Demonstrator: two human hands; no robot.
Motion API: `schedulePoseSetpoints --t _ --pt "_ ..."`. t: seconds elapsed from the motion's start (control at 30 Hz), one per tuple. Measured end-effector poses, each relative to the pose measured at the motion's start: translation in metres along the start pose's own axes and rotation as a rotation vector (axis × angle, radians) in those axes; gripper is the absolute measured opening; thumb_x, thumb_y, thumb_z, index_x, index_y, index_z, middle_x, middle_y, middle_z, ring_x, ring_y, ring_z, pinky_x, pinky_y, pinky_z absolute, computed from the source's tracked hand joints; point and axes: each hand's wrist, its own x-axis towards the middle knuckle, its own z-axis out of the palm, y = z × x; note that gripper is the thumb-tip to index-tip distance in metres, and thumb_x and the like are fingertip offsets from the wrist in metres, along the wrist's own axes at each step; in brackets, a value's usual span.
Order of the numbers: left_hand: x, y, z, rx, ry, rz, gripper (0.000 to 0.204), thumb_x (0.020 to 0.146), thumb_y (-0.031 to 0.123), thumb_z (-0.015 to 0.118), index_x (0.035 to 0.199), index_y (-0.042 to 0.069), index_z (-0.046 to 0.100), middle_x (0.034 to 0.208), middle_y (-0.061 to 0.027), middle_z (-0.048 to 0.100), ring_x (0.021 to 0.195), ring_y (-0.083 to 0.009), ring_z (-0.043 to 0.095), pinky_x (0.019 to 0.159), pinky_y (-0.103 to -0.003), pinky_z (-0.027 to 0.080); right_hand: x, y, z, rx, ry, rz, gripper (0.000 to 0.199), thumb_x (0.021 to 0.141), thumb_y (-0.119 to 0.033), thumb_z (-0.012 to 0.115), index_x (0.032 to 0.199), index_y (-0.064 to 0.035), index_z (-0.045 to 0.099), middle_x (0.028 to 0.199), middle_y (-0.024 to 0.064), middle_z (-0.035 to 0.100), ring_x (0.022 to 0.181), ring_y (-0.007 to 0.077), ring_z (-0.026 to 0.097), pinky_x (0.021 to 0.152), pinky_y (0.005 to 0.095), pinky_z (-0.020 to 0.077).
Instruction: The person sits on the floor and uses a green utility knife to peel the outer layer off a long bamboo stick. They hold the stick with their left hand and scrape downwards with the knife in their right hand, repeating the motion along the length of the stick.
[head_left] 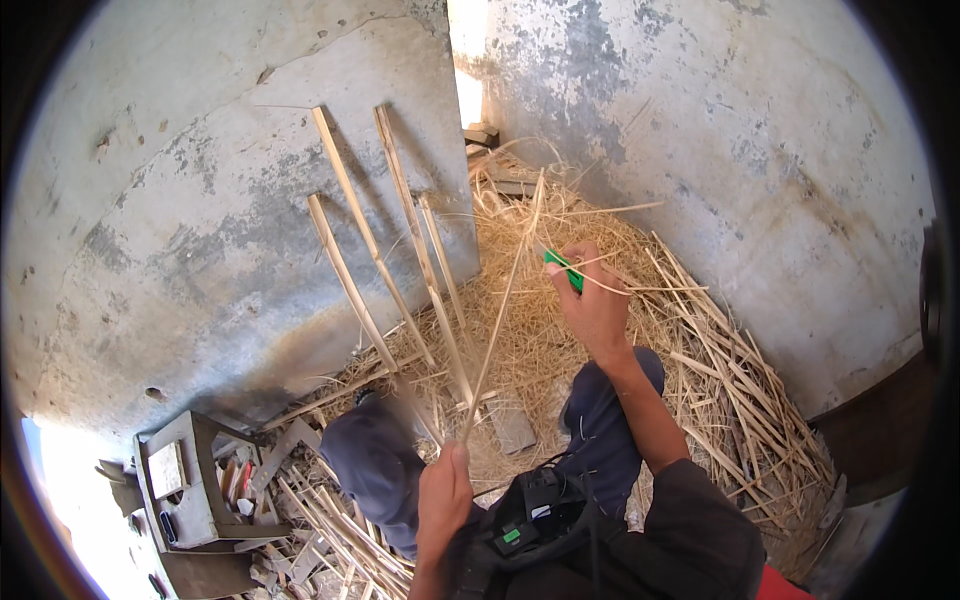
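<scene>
My left hand [445, 492] is closed round the near end of a long, thin bamboo strip [497, 325], which slants up and away from me. Near its far end, my right hand [598, 308] grips a small green tool [566, 270]; its working edge is too small to make out. Thin curled shavings [605, 281] stick out around the right fingers. The strip's far tip rises over a heap of straw-coloured shavings [560, 350] on the floor between my knees.
Several wooden poles [350, 215] lean against the left wall [200, 230]. Split sticks [745, 385] lie piled along the right wall [760, 190]. At the lower left stands a worn box-like stand [195, 480] with odds and ends inside, beside more sticks [345, 535].
</scene>
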Motion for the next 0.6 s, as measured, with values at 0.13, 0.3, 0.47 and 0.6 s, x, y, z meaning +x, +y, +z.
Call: schedulePoseSetpoints --t 0.13,0.3,0.47,0.6 --pt "0.013 -0.014 0.005 -0.128 0.034 0.023 0.043 0.120 0.033 0.044 0.097 -0.001 0.057 0.072 -0.0239 0.055 0.068 -0.0456 0.054 0.067 -0.053 0.044 -0.033 -0.013 -0.002 0.107 -0.103 -0.094 0.043 0.106 -0.051 0.069 0.113 -0.0091 0.070 0.073 0.0123 0.070 0.067 0.0303 0.073 0.058 0.0421 0.0525" --pt "0.021 -0.004 -0.004 -0.341 -0.029 -0.033 0.047 0.120 0.033 0.044 0.089 0.000 0.055 0.069 -0.0065 0.048 0.064 -0.0181 0.044 0.062 -0.038 0.040 -0.078 -0.024 0.010 0.302 -0.160 -0.372 0.038 0.101 -0.047 0.077 0.109 -0.0099 0.077 0.085 0.0065 0.075 0.068 0.0284 0.074 0.059 0.0411 0.0549" --pt "0.023 0.010 -0.009 -0.409 -0.055 -0.069 0.047 0.122 0.038 0.041 0.090 0.007 0.056 0.071 0.0047 0.043 0.065 -0.0054 0.036 0.058 -0.027 0.031 -0.092 -0.027 0.020 0.368 -0.150 -0.447 0.034 0.095 -0.043 0.084 0.107 -0.0110 0.080 0.088 0.0047 0.077 0.068 0.0246 0.074 0.058 0.0378 0.0557" --pt "0.022 0.016 -0.010 -0.366 -0.041 -0.017 0.048 0.122 0.037 0.040 0.090 0.004 0.057 0.071 0.0037 0.044 0.064 -0.0066 0.038 0.058 -0.028 0.033 -0.089 -0.028 0.017 0.362 -0.141 -0.499 0.034 0.093 -0.043 0.086 0.106 -0.0121 0.081 0.086 0.0039 0.076 0.067 0.0236 0.074 0.057 0.0362 0.0550"
